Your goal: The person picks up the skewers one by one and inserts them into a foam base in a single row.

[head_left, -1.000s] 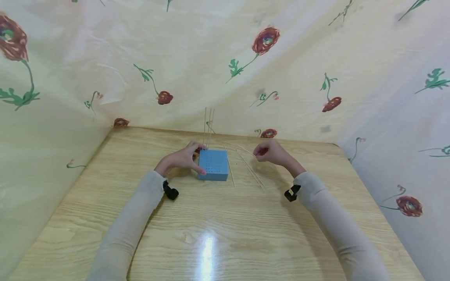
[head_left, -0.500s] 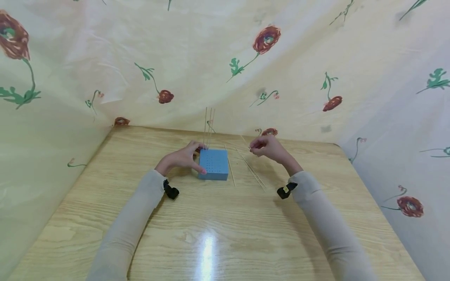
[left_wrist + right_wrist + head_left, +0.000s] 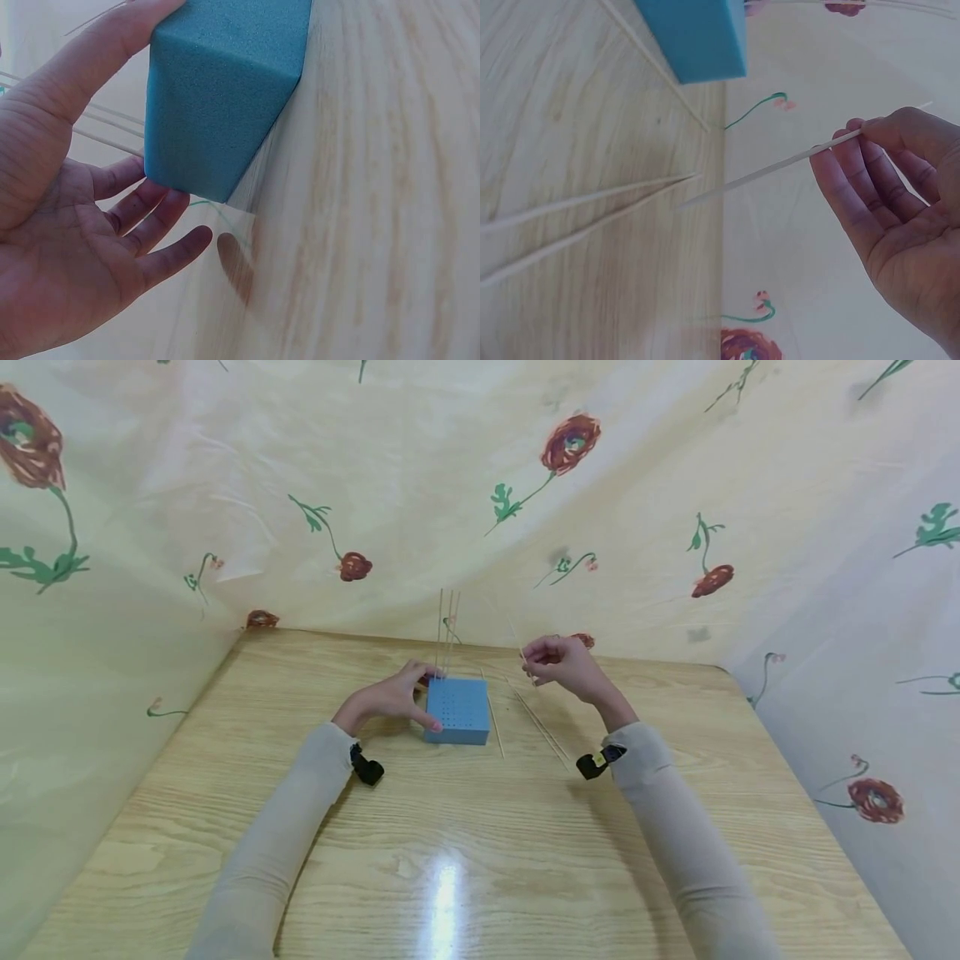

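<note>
- Right hand (image 3: 566, 667): fingers pinched on one thin stick (image 3: 517, 638), held slanting in the air to the right of the blue block (image 3: 459, 702).
- Left hand (image 3: 386, 697): thumb and fingers clamped about the block's left side; block sits on the worktop (image 3: 517, 877).
- Risk: held stick may pivot or slip; cause, a thin shaft in a narrow pinch.
- Risk: three upright sticks (image 3: 438, 639) could be knocked; cause, left fingers close beside them.
- Risk: block could twist under a sideways push, being held on one side only.
- Head view alone shows the block's holed top.
- Left wrist view adds one finger standing free of the block.
- Right wrist view adds the pinch close up, and two loose sticks (image 3: 585, 233) converging at one end.
</note>
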Demonstrator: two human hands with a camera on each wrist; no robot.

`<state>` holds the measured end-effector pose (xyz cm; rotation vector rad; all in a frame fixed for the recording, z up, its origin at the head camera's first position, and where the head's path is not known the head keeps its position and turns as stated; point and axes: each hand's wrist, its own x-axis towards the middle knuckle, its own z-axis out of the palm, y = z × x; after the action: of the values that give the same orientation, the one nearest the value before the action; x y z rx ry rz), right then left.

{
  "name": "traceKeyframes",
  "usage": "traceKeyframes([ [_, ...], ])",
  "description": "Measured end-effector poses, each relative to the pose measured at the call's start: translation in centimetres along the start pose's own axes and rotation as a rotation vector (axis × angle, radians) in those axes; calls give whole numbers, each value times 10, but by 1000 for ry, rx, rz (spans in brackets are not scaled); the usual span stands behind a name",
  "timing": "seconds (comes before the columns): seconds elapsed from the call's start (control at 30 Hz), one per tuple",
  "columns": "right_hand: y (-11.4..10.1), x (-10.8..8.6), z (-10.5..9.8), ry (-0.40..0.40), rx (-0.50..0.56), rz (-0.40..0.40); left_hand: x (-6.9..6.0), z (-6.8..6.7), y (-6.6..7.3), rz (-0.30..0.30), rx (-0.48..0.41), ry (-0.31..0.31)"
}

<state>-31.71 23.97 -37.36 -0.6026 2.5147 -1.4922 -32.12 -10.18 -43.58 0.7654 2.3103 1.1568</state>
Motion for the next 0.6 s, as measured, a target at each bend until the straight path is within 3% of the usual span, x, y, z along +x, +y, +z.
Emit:
traceKeyframes([
  [0.23,-9,5,4,24,54,21,1,0,-2,-8,-5,7],
  [0.6,-26,12,13,75,141,-23,1,0,-3,-4,-8,7],
])
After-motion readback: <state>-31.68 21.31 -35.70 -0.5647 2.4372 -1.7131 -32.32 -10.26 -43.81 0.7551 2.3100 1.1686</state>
